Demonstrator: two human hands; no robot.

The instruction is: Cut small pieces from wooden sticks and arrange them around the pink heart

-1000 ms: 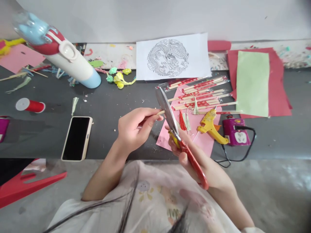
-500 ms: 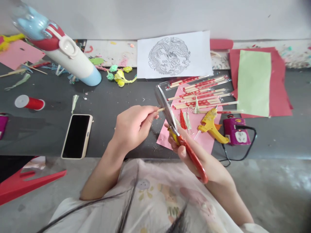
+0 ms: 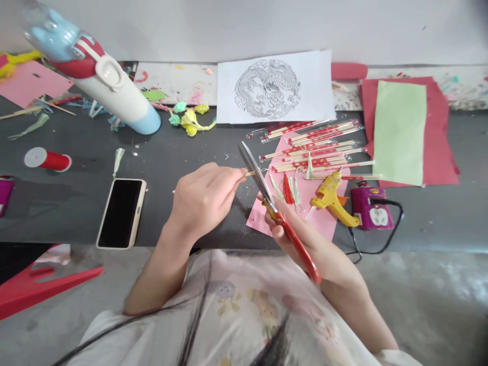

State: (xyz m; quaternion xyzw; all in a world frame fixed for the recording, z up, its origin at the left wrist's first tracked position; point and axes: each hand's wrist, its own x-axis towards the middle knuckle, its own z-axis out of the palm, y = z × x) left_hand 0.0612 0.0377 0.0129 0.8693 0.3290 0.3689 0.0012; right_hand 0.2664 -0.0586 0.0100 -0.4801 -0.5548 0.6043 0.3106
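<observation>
Between the thumb and fingers of my left hand [image 3: 204, 206], a thin wooden stick [image 3: 250, 174] is pinched; only its short tip shows. My right hand [image 3: 322, 249] grips red-handled scissors [image 3: 261, 180], whose blades point up and to the left. The stick's tip meets the blades, though I cannot tell how deep it sits between them. Under and beyond the right hand lies a pink paper sheet [image 3: 259, 216] with a red tassel [image 3: 287, 189] and pale green tassels on it. Wrapped chopsticks [image 3: 324, 133] in red-and-clear sleeves lie behind.
A yellow glue gun [image 3: 330, 198] rests beside a purple power socket [image 3: 369, 207] with a black cord. A phone [image 3: 120, 213], a red thread spool [image 3: 53, 161] and a tall bottle [image 3: 122, 96] stand left. A dragon drawing [image 3: 312, 86] and green paper [image 3: 400, 132] lie at the back.
The scissors have shifted slightly left and their blades look a little more apart. My left hand has turned a bit, its fingers covering more of the stick.
</observation>
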